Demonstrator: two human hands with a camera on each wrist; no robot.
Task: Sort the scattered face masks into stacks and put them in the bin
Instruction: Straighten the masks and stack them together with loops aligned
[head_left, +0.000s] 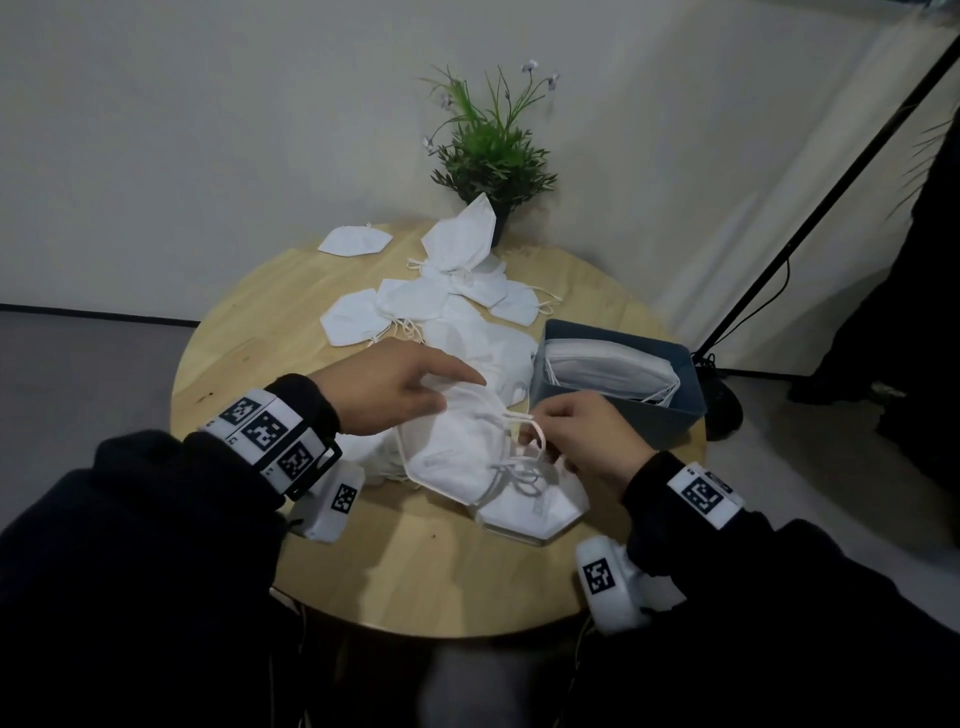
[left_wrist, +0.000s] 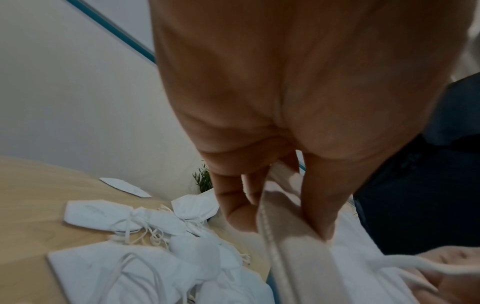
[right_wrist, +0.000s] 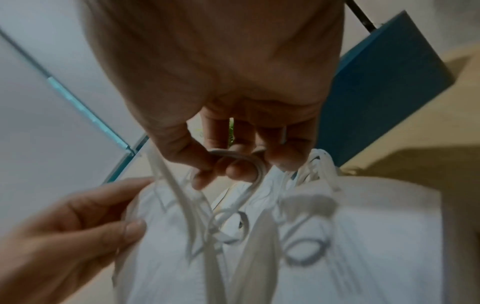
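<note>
Masks lie scattered from the middle to the far edge of the round surface. We hold one mask near the front edge: our left hand pinches its edge, our right hand hooks its ear loop with curled fingers. At the right edge stands the bin, with stacked masks inside.

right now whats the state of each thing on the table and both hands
left hand: pinches the held mask's edge
right hand: fingers curled round an ear loop
held mask: lifted over a flat stack
bin: open, masks stacked inside
loose masks: scattered, overlapping
potted plant: upright
</note>
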